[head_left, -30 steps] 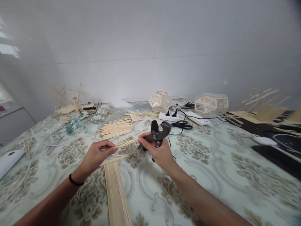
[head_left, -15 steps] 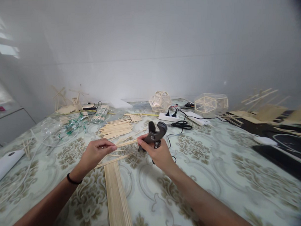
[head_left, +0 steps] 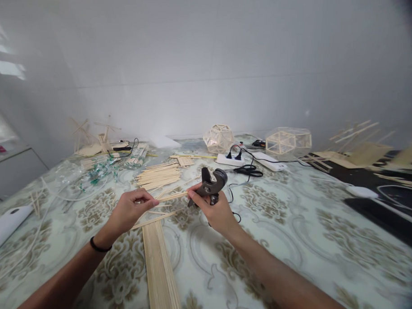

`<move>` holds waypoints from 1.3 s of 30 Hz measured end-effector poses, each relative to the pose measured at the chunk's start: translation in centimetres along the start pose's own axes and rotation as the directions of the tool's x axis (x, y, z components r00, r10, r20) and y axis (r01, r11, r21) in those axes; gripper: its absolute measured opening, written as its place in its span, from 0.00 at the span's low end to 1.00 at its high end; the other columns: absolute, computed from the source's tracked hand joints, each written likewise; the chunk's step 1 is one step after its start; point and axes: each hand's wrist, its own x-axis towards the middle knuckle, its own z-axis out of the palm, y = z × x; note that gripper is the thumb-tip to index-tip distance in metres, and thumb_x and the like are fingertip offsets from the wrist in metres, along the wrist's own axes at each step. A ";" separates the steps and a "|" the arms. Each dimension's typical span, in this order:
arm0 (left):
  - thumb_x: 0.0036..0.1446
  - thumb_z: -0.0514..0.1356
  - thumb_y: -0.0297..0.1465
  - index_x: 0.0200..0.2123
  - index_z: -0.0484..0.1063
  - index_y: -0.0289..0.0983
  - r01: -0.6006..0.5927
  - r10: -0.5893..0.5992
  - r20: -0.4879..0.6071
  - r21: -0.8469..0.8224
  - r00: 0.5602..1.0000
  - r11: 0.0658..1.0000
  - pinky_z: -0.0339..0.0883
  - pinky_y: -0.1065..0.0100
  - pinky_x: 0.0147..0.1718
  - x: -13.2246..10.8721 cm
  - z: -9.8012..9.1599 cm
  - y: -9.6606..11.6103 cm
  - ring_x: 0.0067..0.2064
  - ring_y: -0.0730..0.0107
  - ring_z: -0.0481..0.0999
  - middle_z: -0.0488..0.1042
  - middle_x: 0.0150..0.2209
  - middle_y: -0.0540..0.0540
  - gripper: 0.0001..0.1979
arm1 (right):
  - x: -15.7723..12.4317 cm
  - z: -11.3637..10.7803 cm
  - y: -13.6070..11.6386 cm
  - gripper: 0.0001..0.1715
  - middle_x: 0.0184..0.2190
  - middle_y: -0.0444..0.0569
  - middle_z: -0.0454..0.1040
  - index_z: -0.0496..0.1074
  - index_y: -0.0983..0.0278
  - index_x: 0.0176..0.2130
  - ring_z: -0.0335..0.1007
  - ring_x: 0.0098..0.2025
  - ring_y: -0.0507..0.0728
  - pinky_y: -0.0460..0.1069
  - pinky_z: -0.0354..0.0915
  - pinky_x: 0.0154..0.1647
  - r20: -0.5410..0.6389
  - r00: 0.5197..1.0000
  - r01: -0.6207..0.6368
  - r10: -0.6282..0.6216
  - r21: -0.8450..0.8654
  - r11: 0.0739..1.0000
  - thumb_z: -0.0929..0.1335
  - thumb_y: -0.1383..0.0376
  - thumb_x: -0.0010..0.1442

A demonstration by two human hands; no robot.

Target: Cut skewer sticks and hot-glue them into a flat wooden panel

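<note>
My left hand [head_left: 128,211] pinches one end of a thin wooden stick [head_left: 170,196] above the patterned tablecloth. My right hand [head_left: 213,209] grips a dark hot glue gun [head_left: 210,186], its nozzle at the stick's right end. A black cord [head_left: 233,198] trails from the gun toward a white power strip [head_left: 230,160]. Just below my hands lies a long bundle of sticks [head_left: 159,268]. A fanned pile of sticks [head_left: 158,174] lies beyond my hands.
Two polyhedron frames of sticks [head_left: 219,138] [head_left: 289,141] stand at the back. A stick model [head_left: 97,139] is at the back left. A white device [head_left: 5,224] lies at the left edge. More stick structures and a dark mat [head_left: 387,201] sit on the right.
The glue gun and my right hand have shifted slightly left and down toward the stick's end. My left hand has barely moved.
</note>
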 end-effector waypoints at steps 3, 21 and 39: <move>0.55 0.69 0.45 0.26 0.80 0.36 0.028 -0.028 -0.002 -0.043 1.000 0.999 0.63 0.71 0.30 0.0 -0.1 0.3 0.29 0.70 0.73 0.76 0.26 0.48 0.17 | 0.0 -0.4 -0.3 0.18 0.32 0.49 0.78 0.76 0.62 0.35 0.74 0.37 0.60 0.53 0.67 0.41 -0.016 0.998 0.052 -0.053 -0.021 0.998 0.69 0.51 0.67; 0.53 0.72 0.43 0.25 0.77 0.36 0.142 -0.074 0.184 -0.389 0.980 0.910 0.53 0.73 0.25 -0.9 0.7 -0.2 0.25 0.77 0.59 0.66 0.23 0.53 0.17 | 0.7 -1.0 0.3 0.26 0.50 0.55 0.68 0.65 0.57 0.55 0.67 0.52 0.65 0.61 0.67 0.55 0.077 0.768 0.578 -0.636 -0.513 0.635 0.69 0.72 0.59; 0.51 0.74 0.43 0.24 0.78 0.36 0.172 -0.086 0.206 -0.452 0.975 0.875 0.52 0.73 0.21 -1.3 1.9 0.6 0.22 0.78 0.60 0.66 0.22 0.53 0.17 | 0.4 -0.4 0.2 0.16 0.46 0.53 0.70 0.66 0.57 0.49 0.69 0.48 0.63 0.59 0.66 0.50 0.042 0.764 0.545 -0.644 -0.576 0.609 0.67 0.73 0.64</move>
